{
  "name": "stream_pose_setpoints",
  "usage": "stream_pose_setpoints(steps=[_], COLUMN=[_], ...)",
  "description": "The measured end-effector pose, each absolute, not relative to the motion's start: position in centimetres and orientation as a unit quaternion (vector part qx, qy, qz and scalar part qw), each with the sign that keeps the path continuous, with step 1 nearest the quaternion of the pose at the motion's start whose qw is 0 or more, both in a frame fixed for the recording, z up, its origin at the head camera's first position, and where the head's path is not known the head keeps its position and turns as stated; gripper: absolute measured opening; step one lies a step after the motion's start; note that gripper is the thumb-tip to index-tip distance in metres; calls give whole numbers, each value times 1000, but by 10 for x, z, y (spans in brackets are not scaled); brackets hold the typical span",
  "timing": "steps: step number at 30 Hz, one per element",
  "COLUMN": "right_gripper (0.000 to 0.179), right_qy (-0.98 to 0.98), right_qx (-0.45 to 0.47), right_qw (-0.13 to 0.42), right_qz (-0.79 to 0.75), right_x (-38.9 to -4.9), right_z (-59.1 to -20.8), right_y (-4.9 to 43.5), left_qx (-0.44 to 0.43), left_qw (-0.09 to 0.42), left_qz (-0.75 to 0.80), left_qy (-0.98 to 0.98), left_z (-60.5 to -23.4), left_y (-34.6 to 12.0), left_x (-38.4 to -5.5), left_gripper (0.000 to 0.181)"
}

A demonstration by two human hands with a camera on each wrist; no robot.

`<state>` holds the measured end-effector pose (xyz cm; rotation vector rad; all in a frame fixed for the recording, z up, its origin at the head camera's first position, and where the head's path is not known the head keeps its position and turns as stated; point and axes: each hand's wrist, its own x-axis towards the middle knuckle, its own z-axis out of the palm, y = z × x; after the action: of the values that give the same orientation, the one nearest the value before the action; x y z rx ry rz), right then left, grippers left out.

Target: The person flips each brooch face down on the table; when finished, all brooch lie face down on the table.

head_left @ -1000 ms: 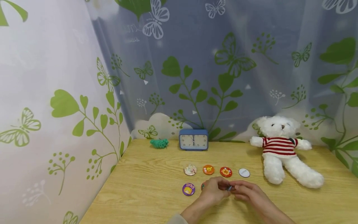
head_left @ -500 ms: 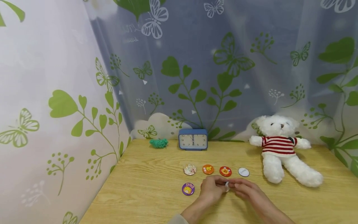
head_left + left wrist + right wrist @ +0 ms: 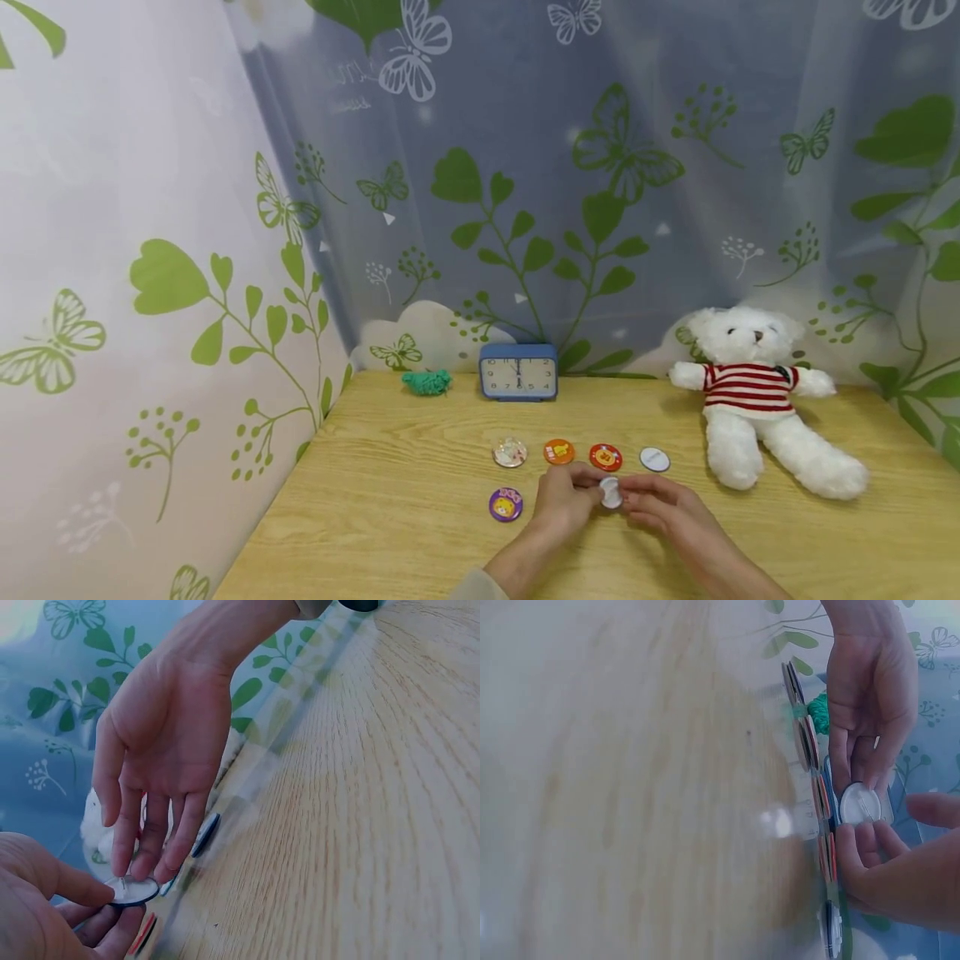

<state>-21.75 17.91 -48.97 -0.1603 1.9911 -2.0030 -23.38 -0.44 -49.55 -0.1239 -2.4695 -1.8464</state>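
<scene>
A round pin badge (image 3: 611,492) is held up with its white back showing, a metal pin across it in the right wrist view. My left hand (image 3: 561,502) pinches its edge between thumb and fingers. From the other side my right hand (image 3: 670,510) touches the rim with its fingertips. In the left wrist view, the right hand's thumb stands off from the badge (image 3: 135,892) and its fingers are fairly straight. Beyond the hands lie an orange badge (image 3: 558,452), a red badge (image 3: 606,457) and a white badge (image 3: 655,459).
A pale patterned badge (image 3: 510,452) and a purple badge (image 3: 506,504) lie left of the hands. Farther back are a green yarn bundle (image 3: 427,382), a blue clock (image 3: 519,372) and a white teddy bear (image 3: 752,400). Patterned curtains border the wooden table (image 3: 360,517).
The badge between the hands has turned from a dark, nearly edge-on view to its white back. Both hands have stayed in nearly the same place.
</scene>
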Motion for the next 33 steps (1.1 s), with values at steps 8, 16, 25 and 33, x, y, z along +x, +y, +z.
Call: stream_pose_setpoints(steps=[8,16,25,33], right_gripper=[45,45,36,31], right_qy=[712,725,745,750], right_qx=[-60,-69,-27,-5], right_qw=[128,124,90,73], right_qz=[-688,-674,-660,-657], right_x=[-215,-216,-217,-222], right_z=[-488,-491,-491,-490], right_y=[176,177,172,168], left_qx=[-24,-22,-20,-11], left_qw=[20,17,-7,-28], left_qz=[-605,-626,-675,-694], left_qy=[-796,-779,-737,-719], left_z=[-491,-490,-493,-491], left_y=[-5,-7,-7,-6], left_x=[-234,-234,-231,-231], left_gripper=[21,21,19,25])
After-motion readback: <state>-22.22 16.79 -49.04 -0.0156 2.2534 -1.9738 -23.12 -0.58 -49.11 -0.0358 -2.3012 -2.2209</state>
